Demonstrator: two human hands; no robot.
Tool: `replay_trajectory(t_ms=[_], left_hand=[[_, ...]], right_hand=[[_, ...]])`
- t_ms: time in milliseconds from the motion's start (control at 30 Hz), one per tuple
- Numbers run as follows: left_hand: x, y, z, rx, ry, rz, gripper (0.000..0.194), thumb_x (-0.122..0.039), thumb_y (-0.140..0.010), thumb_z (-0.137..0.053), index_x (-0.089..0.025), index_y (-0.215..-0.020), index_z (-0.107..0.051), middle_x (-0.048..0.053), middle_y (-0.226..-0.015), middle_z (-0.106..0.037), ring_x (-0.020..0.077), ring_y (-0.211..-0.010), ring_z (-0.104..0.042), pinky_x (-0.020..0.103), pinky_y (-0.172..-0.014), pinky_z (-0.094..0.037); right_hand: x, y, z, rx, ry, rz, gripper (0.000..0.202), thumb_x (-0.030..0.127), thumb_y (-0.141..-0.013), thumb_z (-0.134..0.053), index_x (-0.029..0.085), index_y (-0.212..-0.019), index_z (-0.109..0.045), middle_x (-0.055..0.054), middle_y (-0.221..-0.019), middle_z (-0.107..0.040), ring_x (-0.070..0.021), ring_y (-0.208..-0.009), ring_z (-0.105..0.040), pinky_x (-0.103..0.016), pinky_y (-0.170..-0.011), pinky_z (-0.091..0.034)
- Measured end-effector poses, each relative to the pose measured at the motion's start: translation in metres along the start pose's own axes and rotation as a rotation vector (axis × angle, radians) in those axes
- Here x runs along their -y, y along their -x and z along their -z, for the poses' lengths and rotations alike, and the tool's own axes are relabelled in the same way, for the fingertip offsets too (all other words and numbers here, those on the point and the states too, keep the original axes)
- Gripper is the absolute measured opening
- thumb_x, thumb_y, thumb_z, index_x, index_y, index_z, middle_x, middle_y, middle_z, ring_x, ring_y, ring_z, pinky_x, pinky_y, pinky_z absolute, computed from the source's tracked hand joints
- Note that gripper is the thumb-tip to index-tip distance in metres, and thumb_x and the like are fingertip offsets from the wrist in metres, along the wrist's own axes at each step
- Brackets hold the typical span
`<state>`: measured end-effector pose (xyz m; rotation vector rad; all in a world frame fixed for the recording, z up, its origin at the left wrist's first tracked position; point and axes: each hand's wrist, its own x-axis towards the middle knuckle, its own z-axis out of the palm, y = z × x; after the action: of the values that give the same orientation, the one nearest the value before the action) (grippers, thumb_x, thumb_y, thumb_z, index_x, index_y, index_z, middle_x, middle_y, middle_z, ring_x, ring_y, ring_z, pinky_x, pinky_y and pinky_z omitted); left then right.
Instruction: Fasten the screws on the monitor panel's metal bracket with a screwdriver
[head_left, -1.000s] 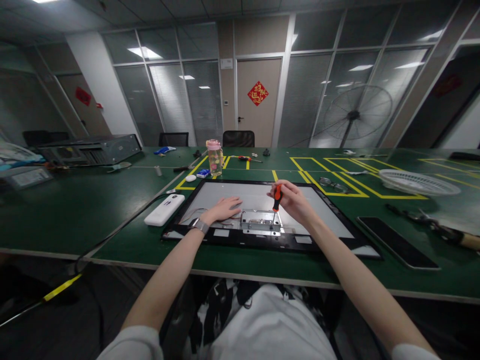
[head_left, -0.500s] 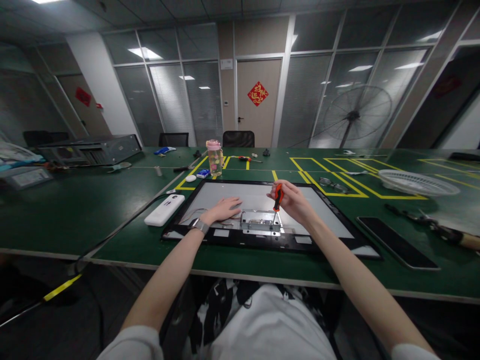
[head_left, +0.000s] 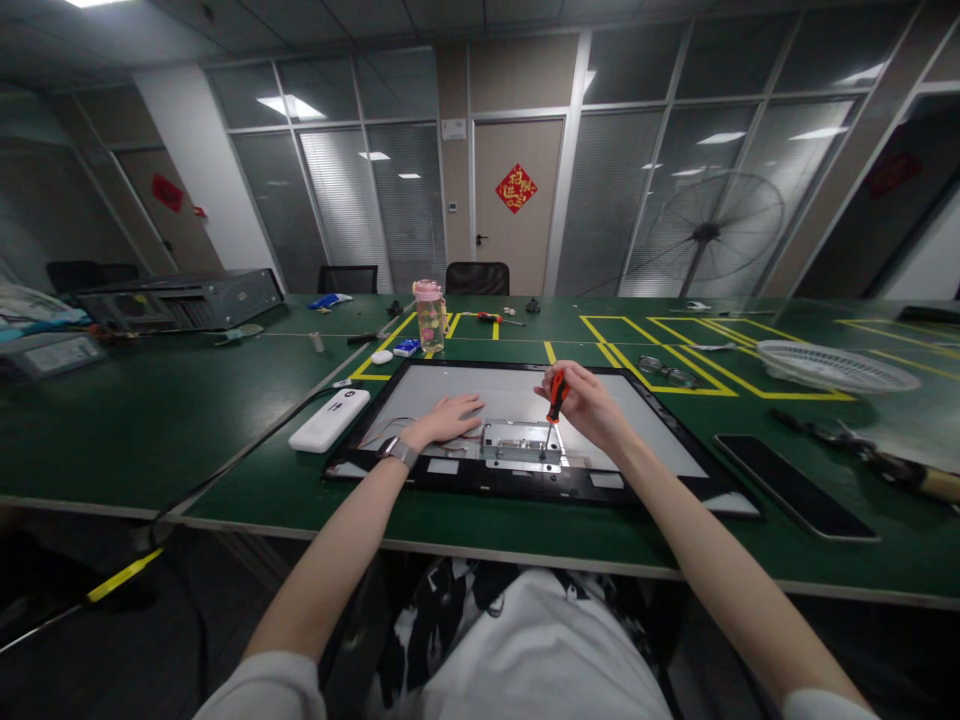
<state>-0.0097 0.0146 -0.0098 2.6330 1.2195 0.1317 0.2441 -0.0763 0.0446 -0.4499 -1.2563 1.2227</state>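
A large flat panel (head_left: 592, 385) with a black frame and a pale grey back lies on the green table in front of me. Near its close edge sits a silver metal bracket (head_left: 510, 452). My right hand (head_left: 581, 395) grips a red-and-black screwdriver (head_left: 556, 397), held nearly upright with its tip down at the right end of the bracket. Whether the tip sits in a screw is too small to tell. My left hand (head_left: 450, 418) rests flat on the panel just left of the bracket, fingers stretched out over thin wires (head_left: 382, 430).
A white power bank (head_left: 328, 420) stands left of the panel, a black phone (head_left: 795, 485) right of it. Behind are a pink-lided bottle (head_left: 430, 318), another screwdriver (head_left: 491, 318), glasses (head_left: 667, 372) and a white basket (head_left: 836, 368). A computer case (head_left: 180, 298) lies far left.
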Motion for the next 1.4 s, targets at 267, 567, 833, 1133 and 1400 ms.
replay_trajectory(t_ms=[267, 567, 833, 1133, 1400], left_hand=[[0.0017, -0.0007, -0.0007, -0.001, 0.002, -0.008, 0.057, -0.055, -0.095, -0.029, -0.026, -0.144, -0.034, 0.004, -0.154, -0.025, 0.0229, -0.142, -0.022, 0.042, -0.115, -0.009], [-0.0041, 0.0018, 0.0027, 0.009, 0.003, 0.01, 0.055, -0.051, -0.095, -0.032, -0.025, -0.143, -0.034, 0.005, -0.154, -0.024, 0.0229, -0.142, -0.021, 0.043, -0.115, -0.009], [-0.0005, 0.0004, 0.0001, 0.005, -0.001, 0.003, 0.054, -0.052, -0.095, -0.03, -0.027, -0.144, -0.033, 0.004, -0.154, -0.024, 0.0219, -0.142, -0.021, 0.042, -0.115, -0.008], [-0.0029, 0.0007, 0.0012, -0.002, -0.006, 0.008, 0.054, -0.052, -0.095, -0.031, -0.026, -0.143, -0.034, 0.004, -0.154, -0.026, 0.0219, -0.142, -0.022, 0.041, -0.115, -0.009], [-0.0049, 0.0025, 0.0034, 0.007, -0.002, 0.007, 0.055, -0.05, -0.095, -0.032, -0.023, -0.144, -0.034, 0.006, -0.154, -0.026, 0.022, -0.142, -0.022, 0.042, -0.115, -0.01]], right_hand=[[0.0002, -0.0005, -0.0006, 0.049, -0.039, -0.027, 0.02, 0.045, -0.081, -0.065, 0.025, -0.083, -0.063, 0.002, -0.076, -0.061, -0.0132, -0.07, -0.058, -0.039, -0.09, -0.048], [0.0008, 0.0003, 0.0, 0.008, 0.004, -0.007, 0.021, 0.042, -0.077, -0.071, 0.026, -0.088, -0.066, 0.002, -0.077, -0.06, -0.0128, -0.073, -0.058, -0.04, -0.094, -0.046], [0.0019, 0.0005, -0.0022, 0.034, -0.03, -0.049, 0.025, 0.048, -0.075, -0.071, 0.025, -0.08, -0.06, 0.002, -0.076, -0.06, -0.013, -0.068, -0.058, -0.04, -0.09, -0.048], [0.0026, 0.0004, -0.0016, 0.021, -0.015, -0.037, 0.024, 0.043, -0.076, -0.071, 0.026, -0.092, -0.065, 0.003, -0.075, -0.06, -0.0131, -0.069, -0.057, -0.041, -0.092, -0.047], [0.0026, 0.0002, -0.0029, 0.05, -0.046, -0.03, 0.023, 0.047, -0.077, -0.07, 0.025, -0.078, -0.062, 0.002, -0.077, -0.061, -0.0131, -0.072, -0.058, -0.038, -0.091, -0.047]])
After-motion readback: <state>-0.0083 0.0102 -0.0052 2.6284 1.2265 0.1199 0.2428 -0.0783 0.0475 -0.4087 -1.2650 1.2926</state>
